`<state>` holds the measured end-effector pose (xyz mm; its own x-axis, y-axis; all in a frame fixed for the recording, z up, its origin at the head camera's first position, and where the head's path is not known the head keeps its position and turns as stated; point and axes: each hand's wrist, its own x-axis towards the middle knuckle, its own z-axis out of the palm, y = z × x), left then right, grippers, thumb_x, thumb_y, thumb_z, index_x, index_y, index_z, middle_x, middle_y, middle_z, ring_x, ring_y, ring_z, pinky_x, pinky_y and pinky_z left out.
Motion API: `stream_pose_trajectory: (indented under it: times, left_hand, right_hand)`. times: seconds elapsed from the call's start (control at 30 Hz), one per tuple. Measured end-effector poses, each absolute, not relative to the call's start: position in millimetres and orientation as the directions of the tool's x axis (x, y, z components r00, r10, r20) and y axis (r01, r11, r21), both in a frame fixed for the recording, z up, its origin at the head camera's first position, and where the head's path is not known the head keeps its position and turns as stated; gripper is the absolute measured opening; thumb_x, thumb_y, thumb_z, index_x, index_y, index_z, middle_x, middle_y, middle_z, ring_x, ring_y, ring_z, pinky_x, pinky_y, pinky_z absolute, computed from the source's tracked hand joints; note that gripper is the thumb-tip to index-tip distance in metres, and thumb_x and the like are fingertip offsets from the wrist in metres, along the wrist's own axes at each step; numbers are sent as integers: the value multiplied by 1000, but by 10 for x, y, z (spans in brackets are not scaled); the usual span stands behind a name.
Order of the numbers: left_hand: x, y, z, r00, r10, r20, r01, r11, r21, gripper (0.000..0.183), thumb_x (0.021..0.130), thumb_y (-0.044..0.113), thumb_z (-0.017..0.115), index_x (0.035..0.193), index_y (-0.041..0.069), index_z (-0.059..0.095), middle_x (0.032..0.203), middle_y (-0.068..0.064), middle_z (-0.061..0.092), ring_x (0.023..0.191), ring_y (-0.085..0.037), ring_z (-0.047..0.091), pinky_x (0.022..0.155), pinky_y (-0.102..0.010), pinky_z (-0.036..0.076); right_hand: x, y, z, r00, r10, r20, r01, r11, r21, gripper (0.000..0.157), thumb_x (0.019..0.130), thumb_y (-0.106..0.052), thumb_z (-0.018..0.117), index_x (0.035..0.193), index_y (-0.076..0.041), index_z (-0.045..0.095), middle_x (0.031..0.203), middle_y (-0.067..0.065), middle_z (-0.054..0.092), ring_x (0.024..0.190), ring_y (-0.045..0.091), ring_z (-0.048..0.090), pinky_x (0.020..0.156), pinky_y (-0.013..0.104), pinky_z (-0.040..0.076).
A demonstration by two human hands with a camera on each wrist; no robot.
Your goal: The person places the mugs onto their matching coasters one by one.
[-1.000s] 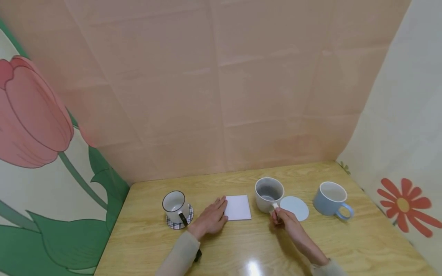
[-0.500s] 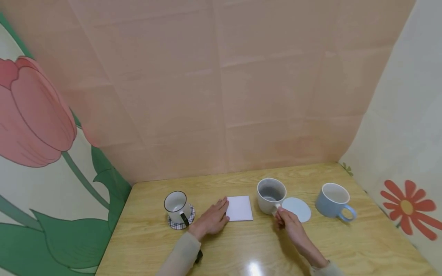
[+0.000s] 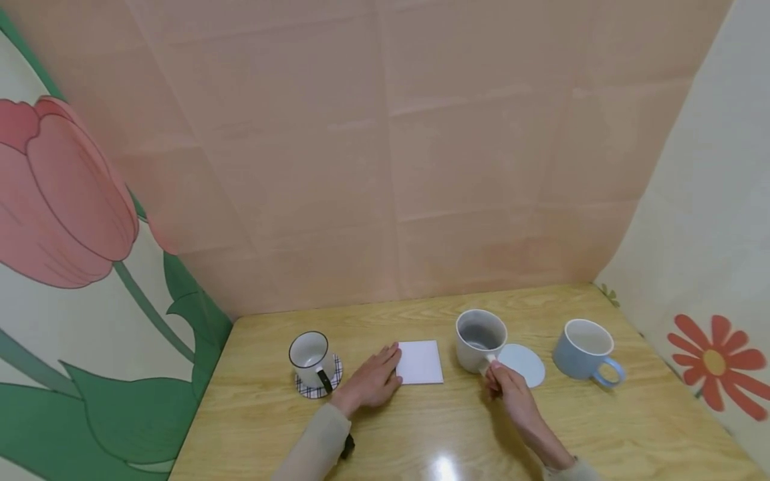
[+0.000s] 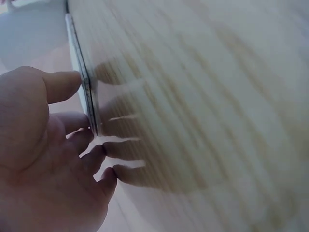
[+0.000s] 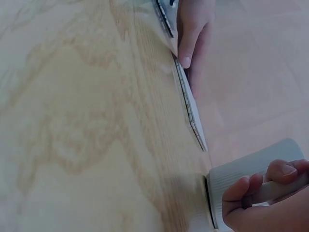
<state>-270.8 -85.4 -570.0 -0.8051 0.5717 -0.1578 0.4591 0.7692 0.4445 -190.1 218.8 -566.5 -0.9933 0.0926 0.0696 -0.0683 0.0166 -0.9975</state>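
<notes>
My right hand [image 3: 514, 394] grips the handle of a white mug [image 3: 469, 356] with a grey inside. The right wrist view shows fingers curled round that handle, with the ribbed mug wall [image 5: 241, 169] upright and its base close over the table. A light-blue round coaster [image 3: 529, 367] lies just right of the mug, partly overlapped by it. My left hand [image 3: 368, 382] rests at the left edge of a white square coaster [image 3: 421, 363], fingers extended. In the left wrist view, the thumb and fingertips touch the coaster's edge [image 4: 85, 77].
Left of the left hand, a white mug with black rim and handle [image 3: 309, 359] stands on a plaid round coaster [image 3: 305, 392]. A light-blue mug [image 3: 571, 361] stands on the wooden table [image 3: 421, 427] at the right. A peach cloth [image 3: 361, 200] hangs behind the table.
The white mug, held by its handle in the right hand, has shifted slightly right, away from the square coaster. The left hand stays in place. The whole view has shifted a little.
</notes>
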Motion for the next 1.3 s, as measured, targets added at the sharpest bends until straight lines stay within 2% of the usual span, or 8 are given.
stream_pose_trajectory:
  times: [0.17, 0.57, 0.9, 1.3]
  left_hand:
    - [-2722, -876, -5730, -806, 572, -150, 434, 745, 507, 65, 114, 37, 48, 170, 12, 27, 180, -4, 16, 167, -27, 16, 136, -51, 19]
    - [-2746, -910, -5708, -810, 571, -133, 437, 739, 514, 65, 113, 34, 51, 170, 12, 29, 180, -3, 18, 166, -26, 19, 135, -50, 21]
    - [-2761, -910, -5738, -814, 568, -119, 434, 732, 526, 65, 112, 34, 53, 170, 13, 30, 179, -2, 21, 166, -26, 21, 135, -49, 23]
    - [-2777, -897, -5760, -830, 537, -154, 387, 752, 534, 66, 111, 39, 55, 170, 19, 30, 180, 4, 21, 166, -22, 21, 135, -47, 23]
  right_hand:
    - [-1894, 2212, -5690, -991, 107, 83, -83, 5, -997, 52, 119, -21, 31, 87, 20, 38, 76, 0, 39, 63, 15, 45, 59, 28, 46]
    - [-1855, 2227, -5588, -989, 83, 119, -116, 41, -992, 52, 119, -21, 31, 84, 17, 40, 75, 5, 41, 64, 25, 47, 59, 32, 46]
    - [-1831, 2246, -5491, -976, 41, 216, -212, 85, -974, 52, 119, -18, 30, 78, 12, 41, 72, 17, 41, 65, 29, 46, 57, 35, 44]
    - [-1818, 2243, -5378, -971, 40, 236, -233, 77, -970, 50, 119, -17, 31, 79, 11, 43, 73, 15, 44, 65, 28, 46, 57, 35, 44]
